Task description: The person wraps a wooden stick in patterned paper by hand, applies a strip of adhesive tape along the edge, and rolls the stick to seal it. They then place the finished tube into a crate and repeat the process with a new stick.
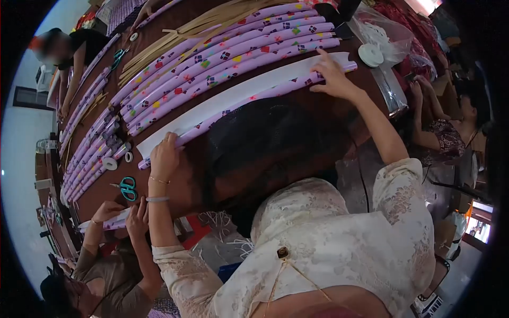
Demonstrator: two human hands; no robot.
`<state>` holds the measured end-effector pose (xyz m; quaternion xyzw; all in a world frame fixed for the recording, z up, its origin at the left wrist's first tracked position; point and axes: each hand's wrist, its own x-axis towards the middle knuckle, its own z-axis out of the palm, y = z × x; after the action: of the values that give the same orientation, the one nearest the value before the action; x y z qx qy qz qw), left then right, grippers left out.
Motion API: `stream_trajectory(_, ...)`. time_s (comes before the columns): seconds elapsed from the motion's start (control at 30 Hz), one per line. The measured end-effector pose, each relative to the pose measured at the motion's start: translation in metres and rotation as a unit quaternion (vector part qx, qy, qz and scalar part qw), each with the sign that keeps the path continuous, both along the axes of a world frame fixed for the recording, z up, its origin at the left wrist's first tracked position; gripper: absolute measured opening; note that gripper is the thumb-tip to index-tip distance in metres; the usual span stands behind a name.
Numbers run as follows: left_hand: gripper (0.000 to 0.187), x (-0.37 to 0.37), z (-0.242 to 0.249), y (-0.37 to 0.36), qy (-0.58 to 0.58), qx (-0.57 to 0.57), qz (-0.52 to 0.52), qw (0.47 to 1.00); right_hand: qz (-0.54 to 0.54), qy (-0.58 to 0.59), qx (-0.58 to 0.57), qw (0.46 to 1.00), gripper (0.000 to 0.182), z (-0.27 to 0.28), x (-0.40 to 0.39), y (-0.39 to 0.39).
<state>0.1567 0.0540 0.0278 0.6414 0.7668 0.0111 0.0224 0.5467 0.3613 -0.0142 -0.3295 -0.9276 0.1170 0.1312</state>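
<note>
A sheet of purple patterned wrapping paper (249, 99) with a white inner side lies across the table before me, its near edge rolled into a tube. At its left end, the fingers of my left hand (165, 155) are closed on the rolled edge. My right hand (338, 79) rests at the right end, thumb and fingers spread apart over the paper. Just beyond the sheet lie several finished-looking purple rolls (228, 66) side by side. A dark mesh-like cloth (260, 138) covers the table edge between my arms and my body.
Teal scissors (128, 188) and tape rolls (110, 163) lie left, near stacked purple rolls (87, 167). Brown paper strips (154, 55) lie beyond. A white ribbon spool (370, 55) and clear plastic bag (384, 32) are at right. Co-workers sit lower left (114, 259), upper left and right.
</note>
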Motion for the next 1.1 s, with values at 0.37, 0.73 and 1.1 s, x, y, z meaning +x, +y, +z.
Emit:
stream_trajectory(0.37,0.032,-0.004,-0.01,-0.001,-0.023,-0.013,0.013,1.0,0.017,0.022,-0.1,0.995,0.038,0.02,0.06,0.044)
stream_trajectory(0.73,0.035,-0.014,-0.019,-0.007,-0.01,0.06,-0.032,0.998,0.031,-0.017,-0.096,0.995,0.031,0.011,0.061,0.057)
stream_trajectory(1.1,0.032,-0.011,-0.023,-0.01,-0.051,0.116,0.037,0.991,0.043,-0.009,-0.13,0.991,0.027,0.006,0.064,0.066)
